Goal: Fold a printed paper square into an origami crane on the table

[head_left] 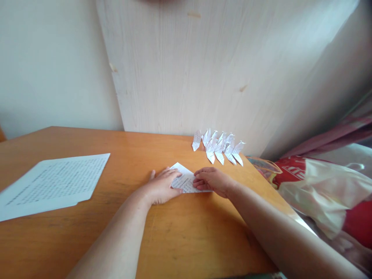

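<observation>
A white printed sheet of paper (187,183), folded into a triangle with its peak pointing away from me, lies on the wooden table in front of me. Over its left part rests my left hand (165,186), fingers spread and pressing the paper down. My right hand (213,181) is closed at the right side, its curled fingers on the paper; its right corner is partly hidden under them. Beyond my right hand, several folded paper cranes (220,147) stand in a cluster near the back edge.
Printed sheets (58,182) lie stacked on the left of the orange-brown table (116,240). A pale wooden board (180,69) leans at the back against the wall. Past the table's right edge are red and white bags (316,186) and pink cloth (328,133).
</observation>
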The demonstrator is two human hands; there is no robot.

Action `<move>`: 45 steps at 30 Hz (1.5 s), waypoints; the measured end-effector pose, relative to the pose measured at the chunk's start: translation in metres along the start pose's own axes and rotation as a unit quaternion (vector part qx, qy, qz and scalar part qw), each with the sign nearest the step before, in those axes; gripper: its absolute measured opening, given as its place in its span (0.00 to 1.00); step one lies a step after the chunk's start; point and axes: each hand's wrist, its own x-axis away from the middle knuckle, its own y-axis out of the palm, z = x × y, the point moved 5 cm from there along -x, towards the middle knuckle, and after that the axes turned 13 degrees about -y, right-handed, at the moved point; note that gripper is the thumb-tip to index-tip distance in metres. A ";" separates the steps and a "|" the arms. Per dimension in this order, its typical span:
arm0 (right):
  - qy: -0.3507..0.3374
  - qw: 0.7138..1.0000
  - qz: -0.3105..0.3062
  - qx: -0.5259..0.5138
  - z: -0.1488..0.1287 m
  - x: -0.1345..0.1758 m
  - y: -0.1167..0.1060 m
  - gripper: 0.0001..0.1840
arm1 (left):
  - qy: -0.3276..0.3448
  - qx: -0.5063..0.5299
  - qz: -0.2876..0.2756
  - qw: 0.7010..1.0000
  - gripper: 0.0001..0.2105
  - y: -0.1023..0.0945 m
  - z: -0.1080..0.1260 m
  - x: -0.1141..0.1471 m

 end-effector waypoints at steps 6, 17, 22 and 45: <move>-0.002 1.000 0.024 -0.004 0.009 -0.004 -0.006 0.01 | 0.005 -0.001 -0.012 1.000 0.31 -0.004 0.001 0.003; -0.112 0.993 -0.009 0.025 0.003 0.002 -0.010 0.07 | -0.004 0.011 -0.001 1.000 0.27 -0.004 -0.002 0.000; -0.204 0.944 0.068 0.250 -0.004 -0.006 -0.031 0.10 | -0.004 0.016 0.017 1.000 0.29 -0.006 -0.001 0.002; -0.146 0.978 0.071 0.134 -0.004 -0.005 -0.028 0.07 | 0.068 0.055 0.157 0.984 0.34 -0.016 0.016 0.009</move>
